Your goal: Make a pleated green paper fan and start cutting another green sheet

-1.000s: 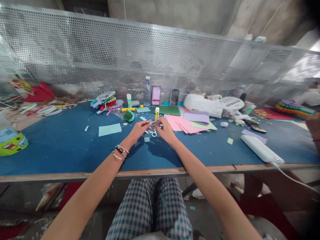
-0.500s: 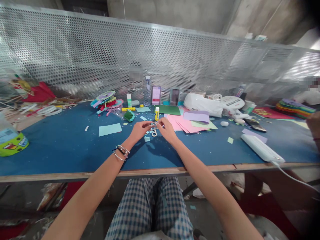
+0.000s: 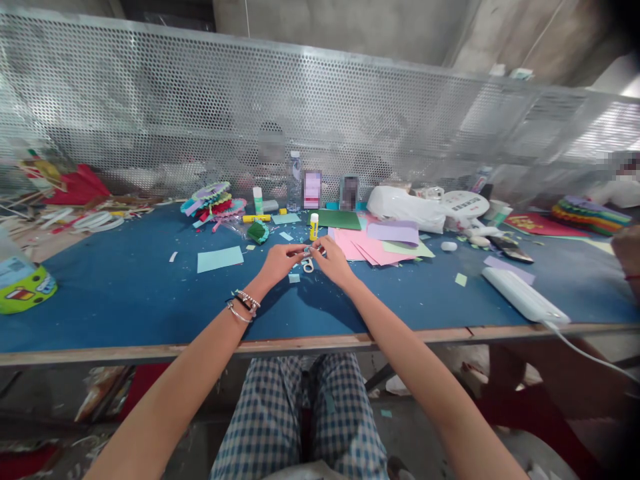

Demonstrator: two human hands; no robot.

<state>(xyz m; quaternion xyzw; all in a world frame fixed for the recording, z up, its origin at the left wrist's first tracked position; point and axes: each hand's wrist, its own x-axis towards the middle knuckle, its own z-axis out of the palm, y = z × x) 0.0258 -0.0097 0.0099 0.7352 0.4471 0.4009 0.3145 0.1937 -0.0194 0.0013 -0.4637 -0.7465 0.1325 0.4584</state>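
My left hand [image 3: 281,259] and my right hand [image 3: 331,259] meet over the blue tabletop [image 3: 175,300]. Their fingertips pinch a small pale-blue piece of paper [image 3: 307,249], mostly covered by the fingers. Just below the fingers shows a white loop handle, apparently of scissors [image 3: 309,267]; the rest is hidden. Behind the hands a yellow glue stick [image 3: 313,227] stands upright. Small light-blue paper scraps [image 3: 294,278] lie around them. A light-blue paper sheet [image 3: 220,259] rests left of my left hand, and pink paper sheets [image 3: 373,250] lie to the right.
A dark green and light-blue paper piece [image 3: 258,231] sits behind my left hand. A water bottle [image 3: 295,183] and two phones [image 3: 313,190] stand against the perforated metal screen [image 3: 200,107]. A white power strip [image 3: 523,297] lies at right, near another person's hand [image 3: 627,250].
My right fingers have shifted slightly around the small pale-blue piece, and the right hand sits a touch lower. The other things stay where they were.
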